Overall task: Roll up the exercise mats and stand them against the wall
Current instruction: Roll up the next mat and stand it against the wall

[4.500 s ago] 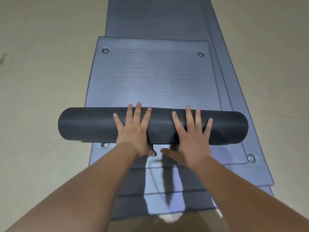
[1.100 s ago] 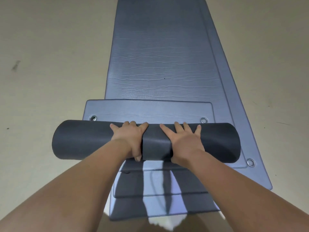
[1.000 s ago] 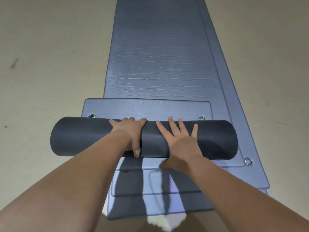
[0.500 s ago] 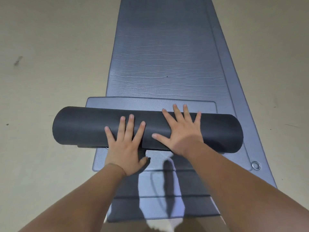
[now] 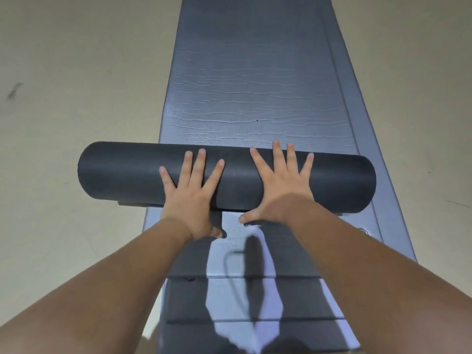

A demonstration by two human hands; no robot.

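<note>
Both hands lie flat on the roll with nothing gripped. The left hand (image 5: 190, 200) has its fingers straight and fanned over the near face and crown of the rolled mat (image 5: 122, 172), the thumb tucked low at the bottom edge. The right hand (image 5: 278, 190) is spread the same way a little further along, fingertips reaching the top of the roll, thumb pointing inward along the roll's lower edge, right at the mat underneath. Both bare forearms (image 5: 357, 277) stretch forward to it.

The rolled mat is dark charcoal, wound into a thick cylinder that lies crosswise on the pile. Its left end juts out past the pile over the floor (image 5: 76, 72); its right end sits over the pile's right margin. A flat dark lip of mat shows beneath the roll at the left.

Under it, the flat mats (image 5: 255, 85) run lengthwise away from the person, blue-grey, the top one creased with fine wrinkles, another showing as a strip along the right. Their near ends step down in layers. A metal eyelet (image 5: 362, 230) peeks out beside the right forearm. Shadows (image 5: 251, 264) fall across the near layers. The beige floor carries a dark scuff mark (image 5: 14, 89) at the far left.
</note>
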